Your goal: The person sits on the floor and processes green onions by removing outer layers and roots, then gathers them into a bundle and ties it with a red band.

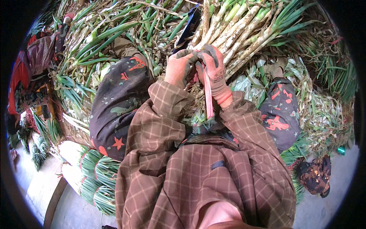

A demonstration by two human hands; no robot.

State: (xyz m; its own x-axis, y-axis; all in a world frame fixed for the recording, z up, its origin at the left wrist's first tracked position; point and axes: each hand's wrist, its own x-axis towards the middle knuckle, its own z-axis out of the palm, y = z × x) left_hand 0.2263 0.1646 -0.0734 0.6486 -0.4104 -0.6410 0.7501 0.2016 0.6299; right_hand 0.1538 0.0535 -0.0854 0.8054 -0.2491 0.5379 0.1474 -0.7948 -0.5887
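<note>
Both my hands wear red and grey work gloves and meet near the root end of a bunch of large green onions [240, 31]. My left hand [180, 67] has its fingers bent, the tips at a red tie. My right hand [212, 68] is closed on that red plastic strip [208, 94], whose loose end hangs down below it. The onions fan out up and to the right, their white stalks soiled and partly peeled. Tangled roots [196, 98] show under my hands. A dark blue strap-like thing [190, 24] lies left of the stalks; its kind is unclear.
Loose onions and dry leaves [100, 34] surround my legs. Tied bundles of trimmed green onions [85, 171] are stacked at lower left. Another person [37, 63] is at the far left. A dark patterned cloth [314, 174] lies at lower right on the pale floor [340, 189].
</note>
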